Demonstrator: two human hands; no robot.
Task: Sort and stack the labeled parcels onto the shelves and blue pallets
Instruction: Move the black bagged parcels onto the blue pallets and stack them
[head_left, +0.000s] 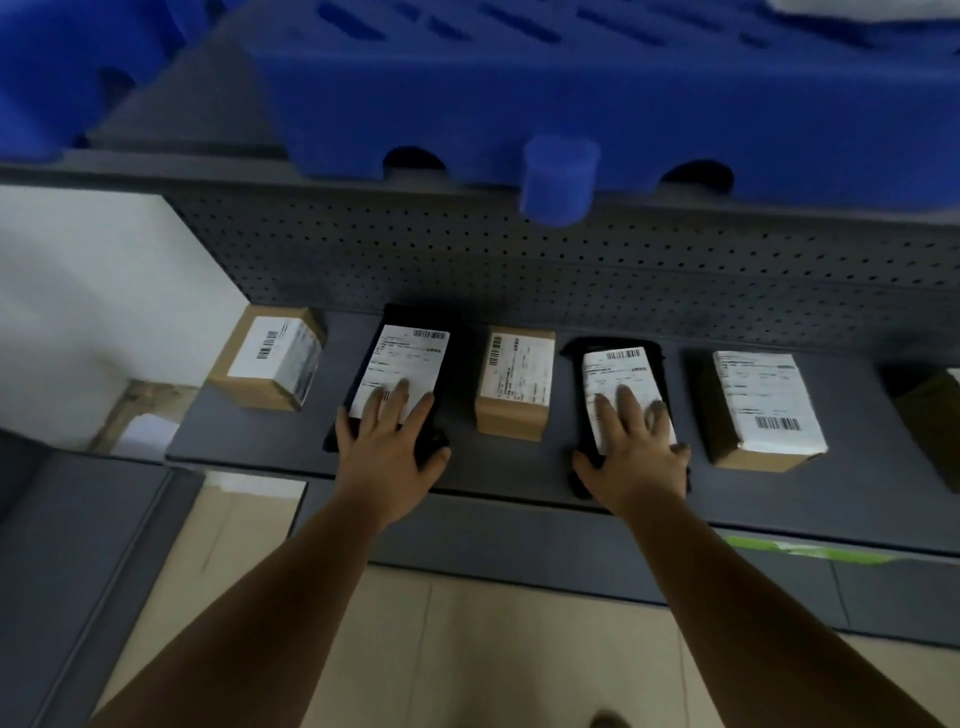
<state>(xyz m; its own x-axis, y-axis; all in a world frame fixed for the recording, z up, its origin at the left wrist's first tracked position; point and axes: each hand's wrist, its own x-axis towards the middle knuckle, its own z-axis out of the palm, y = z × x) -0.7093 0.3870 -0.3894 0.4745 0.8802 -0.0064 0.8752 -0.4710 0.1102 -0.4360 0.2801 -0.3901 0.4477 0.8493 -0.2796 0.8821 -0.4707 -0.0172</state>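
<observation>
Both hands lie flat with straight fingers, the left hand (387, 441) on one black parcel (402, 374) and the right hand (636, 452) on another black parcel (621, 400), covering their blurred labels' lower ends on the grey shelf (519, 467), while a parcel at the right edge (930, 415) is cut off.

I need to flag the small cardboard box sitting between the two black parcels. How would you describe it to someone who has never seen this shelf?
Look at the grey shelf under the blue pallet. A row of labelled parcels lies along it; each of the hands rests on a black parcel. Between them stands the brown cardboard box, untouched, its white label's barcode at the far left corner.
</observation>
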